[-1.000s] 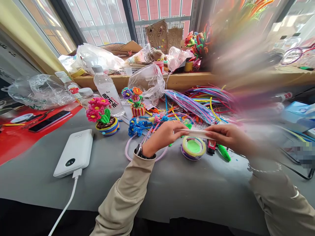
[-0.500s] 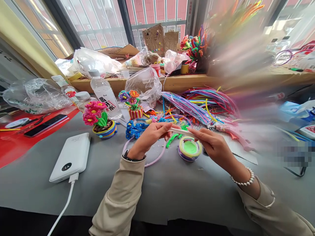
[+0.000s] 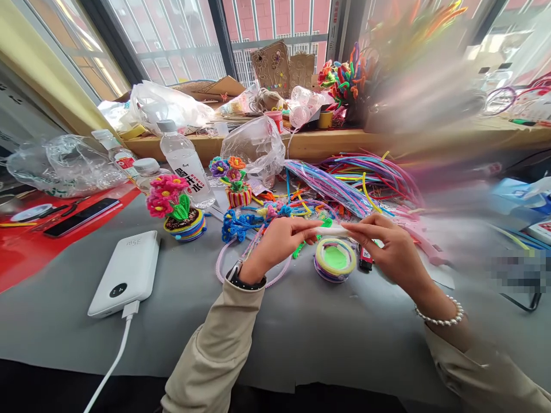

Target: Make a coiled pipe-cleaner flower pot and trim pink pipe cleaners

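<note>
My left hand [image 3: 282, 240] pinches one end of a thin white roll [image 3: 332, 230], and the fingers of my right hand [image 3: 391, 248] close on its other end. The roll is stretched level between them; its material is unclear. Just below stands a small round pot [image 3: 336, 272], wrapped in yellow and purple fuzzy cord, with a light green inside. A red and black lighter [image 3: 365, 259] lies beside it, close to my right hand. Blue pipe-cleaner flowers [image 3: 236, 225] lie left of my left hand. A pale pink ribbed hoop [image 3: 220, 267] passes partly hidden beneath my left wrist.
A white power bank [image 3: 127, 269] with a cable lies at left, near a potted pink pipe-cleaner flower [image 3: 163, 198] and a water bottle [image 3: 186, 166]. Bundles of pipe cleaners [image 3: 336, 186] lie behind my hands. A pink glue gun [image 3: 426, 244] is at right, partly blurred.
Both hands have shifted right with the white roll, which now sits more level above the pot. The lighter beside the pot has come into clearer view.
</note>
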Tool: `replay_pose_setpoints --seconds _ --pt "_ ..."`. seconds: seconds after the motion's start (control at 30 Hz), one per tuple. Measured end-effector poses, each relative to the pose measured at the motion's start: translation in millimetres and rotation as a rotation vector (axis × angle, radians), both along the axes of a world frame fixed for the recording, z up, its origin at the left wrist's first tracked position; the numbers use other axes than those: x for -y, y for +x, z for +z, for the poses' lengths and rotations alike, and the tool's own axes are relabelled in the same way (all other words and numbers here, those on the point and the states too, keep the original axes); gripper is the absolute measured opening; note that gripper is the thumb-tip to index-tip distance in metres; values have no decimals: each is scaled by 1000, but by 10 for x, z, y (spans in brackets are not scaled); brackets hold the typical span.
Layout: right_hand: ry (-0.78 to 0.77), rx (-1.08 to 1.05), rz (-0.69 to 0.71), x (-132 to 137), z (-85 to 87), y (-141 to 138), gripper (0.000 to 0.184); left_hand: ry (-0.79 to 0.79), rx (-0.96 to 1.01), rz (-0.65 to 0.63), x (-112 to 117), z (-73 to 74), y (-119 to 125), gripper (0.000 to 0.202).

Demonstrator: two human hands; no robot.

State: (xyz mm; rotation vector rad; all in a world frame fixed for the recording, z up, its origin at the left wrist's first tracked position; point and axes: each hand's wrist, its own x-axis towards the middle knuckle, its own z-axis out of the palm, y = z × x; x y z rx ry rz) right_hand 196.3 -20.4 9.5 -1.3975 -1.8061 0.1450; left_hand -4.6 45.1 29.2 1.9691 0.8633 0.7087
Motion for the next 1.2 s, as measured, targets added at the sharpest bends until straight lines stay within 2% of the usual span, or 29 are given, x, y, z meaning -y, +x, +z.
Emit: replay_pose_setpoints --seconds 0.07,0.17,0.3,0.4,0.5,0.6,0.73,0.93,1.1,1.2 --pt "-11 80 -1 -14 32 57 22 180 -50 42 18 2 41 25" --pt "101 246 -30 -5 73 56 22 424 -83 51 70 24 129 23" --pt "219 256 -19 37 97 -66 23 582 -77 20 143 24 270 23" --pt "179 195 -59 45 89 -118 23 599 -76 35 156 -7 326 24" --pt "62 167 -69 25 79 -79 20 575 -181 46 132 -20 312 23" --pt "-84 166 -22 -3 89 8 14 531 -289 35 104 17 259 20" --pt "-230 282 62 -34 117 56 15 498 -399 79 110 97 228 17" --pt "-267 474 63 -80 112 17 18 495 -620 19 114 106 304 19" --pt "-320 565 70 -121 155 12 17 530 -663 8 60 94 337 18" --pt "-367 603 24 -146 215 -52 19 536 -697 -23 25 111 366 17"
